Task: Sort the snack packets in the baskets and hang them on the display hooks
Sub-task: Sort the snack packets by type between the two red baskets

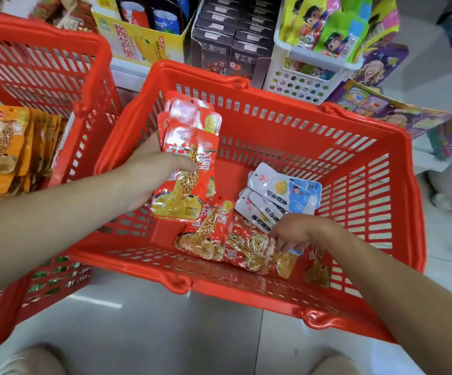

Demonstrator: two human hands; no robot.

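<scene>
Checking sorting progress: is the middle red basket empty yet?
Not empty. Red packets and white packets lie inside the basket.

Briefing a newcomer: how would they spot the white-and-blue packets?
Start at the middle red basket. On its floor, beyond the right hand, lies a fanned stack. It alone is white and blue, among red packets.

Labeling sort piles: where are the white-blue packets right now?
Head view: white-blue packets lie in the middle red basket, right of centre, just beyond the right hand.
</scene>
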